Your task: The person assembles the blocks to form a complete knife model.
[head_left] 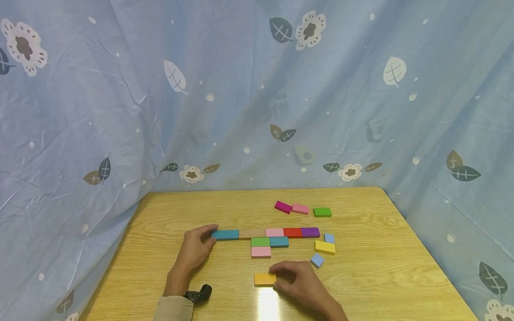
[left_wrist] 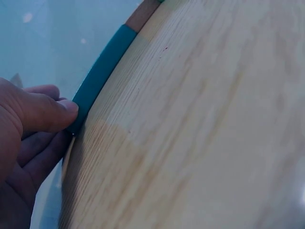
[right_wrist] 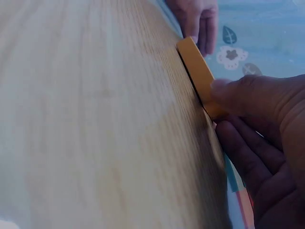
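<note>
At the left end of a row of blocks, my left hand pinches a long teal block between thumb and fingers. The left wrist view shows the thumb against the near side of that block. Closer to me, an orange block lies flat on the table, and my right hand grips its right end. To the right of the teal block, the row continues with a wooden block, a pink block, a red block and a purple block.
Touching the row's near side are a green block and a shorter teal block, with another pink block below. A yellow block and small blue blocks lie right. Magenta, pink and green blocks lie behind. A patterned curtain surrounds the table.
</note>
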Demonstrator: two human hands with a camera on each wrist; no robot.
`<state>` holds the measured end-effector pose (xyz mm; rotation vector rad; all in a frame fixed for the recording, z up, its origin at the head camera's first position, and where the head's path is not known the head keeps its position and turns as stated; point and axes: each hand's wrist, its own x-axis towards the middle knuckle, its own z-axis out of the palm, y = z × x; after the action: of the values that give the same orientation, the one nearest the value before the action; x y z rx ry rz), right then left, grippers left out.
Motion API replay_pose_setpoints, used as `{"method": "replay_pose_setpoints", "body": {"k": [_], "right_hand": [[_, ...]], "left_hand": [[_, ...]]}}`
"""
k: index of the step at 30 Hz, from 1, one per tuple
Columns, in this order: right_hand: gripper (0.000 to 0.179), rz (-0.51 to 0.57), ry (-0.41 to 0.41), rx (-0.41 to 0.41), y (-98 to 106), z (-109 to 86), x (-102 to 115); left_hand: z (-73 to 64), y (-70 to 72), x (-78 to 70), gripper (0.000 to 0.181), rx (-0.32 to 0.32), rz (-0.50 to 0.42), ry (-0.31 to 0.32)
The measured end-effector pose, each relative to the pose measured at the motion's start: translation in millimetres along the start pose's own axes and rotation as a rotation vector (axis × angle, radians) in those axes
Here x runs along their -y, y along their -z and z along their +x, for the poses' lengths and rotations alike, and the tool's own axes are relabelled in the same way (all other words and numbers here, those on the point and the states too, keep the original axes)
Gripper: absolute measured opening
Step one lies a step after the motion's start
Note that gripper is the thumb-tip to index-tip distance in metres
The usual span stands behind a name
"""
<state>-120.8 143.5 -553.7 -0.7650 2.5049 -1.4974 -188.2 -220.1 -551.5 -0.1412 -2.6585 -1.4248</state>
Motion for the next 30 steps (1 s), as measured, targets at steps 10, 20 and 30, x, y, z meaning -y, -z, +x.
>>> {"method": "replay_pose_setpoints", "body": {"k": [10,20,30], "right_hand": [[0.026,0.026,-0.07,-0.038,12.1,-0.6,4.1],[0.029,-0.072,-0.092,-0.206,37.8,2.1,-0.9],[0.029,-0.105,-0.057,-0.21,41.8,13.1,-11.9]], "left_hand": [[-0.3,0.7,0.4,0.044,0.001,-0.004,-0.002],[0.4,0.3,1.0,0.044,0.005,-0.005,-0.001],[-0.2,0.4,1.3,0.044,0.0,-0.003,0.003]]}}
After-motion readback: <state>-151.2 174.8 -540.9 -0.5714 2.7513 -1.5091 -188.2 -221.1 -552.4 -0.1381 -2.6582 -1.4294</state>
